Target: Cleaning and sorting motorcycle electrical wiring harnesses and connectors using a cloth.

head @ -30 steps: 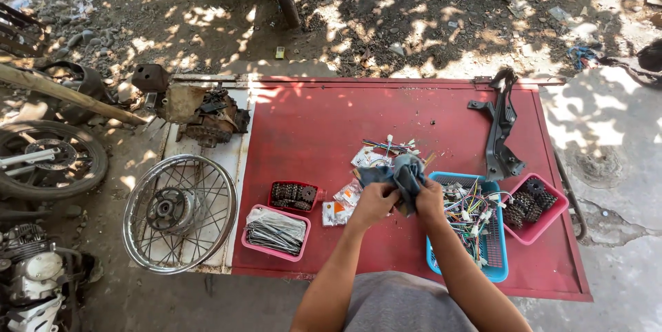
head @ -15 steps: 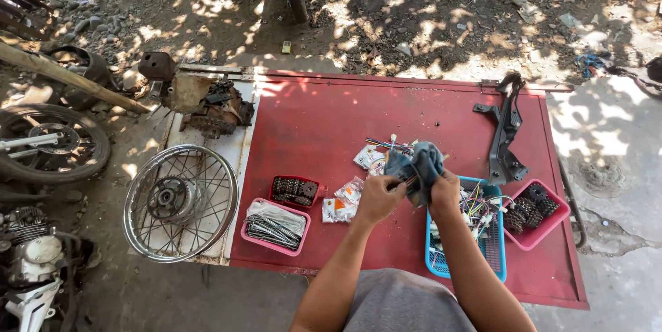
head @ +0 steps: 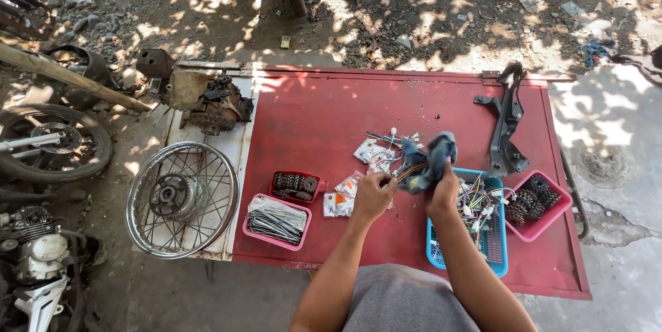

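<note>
Holding a dark blue-grey cloth [head: 433,159] tight in right hand [head: 443,195], left hand [head: 372,196] pinched shut on thin coloured wires [head: 405,170]; best wiped slowly, without tugging.

View: single head-worn camera | Facing: steeply down, slightly forward | Range: arm's length above flat red metal tabletop [head: 324,118] | Covers: whole table, surrounding dirt ground [head: 427,15] | Shared views: none

An outdoor motorcycle repair yard on bare dirt: a red desk [head: 310,125] at centre holds parts baskets, with a spoked wheel [head: 183,199], tyre [head: 52,142] and engine [head: 38,256] at left.
</note>
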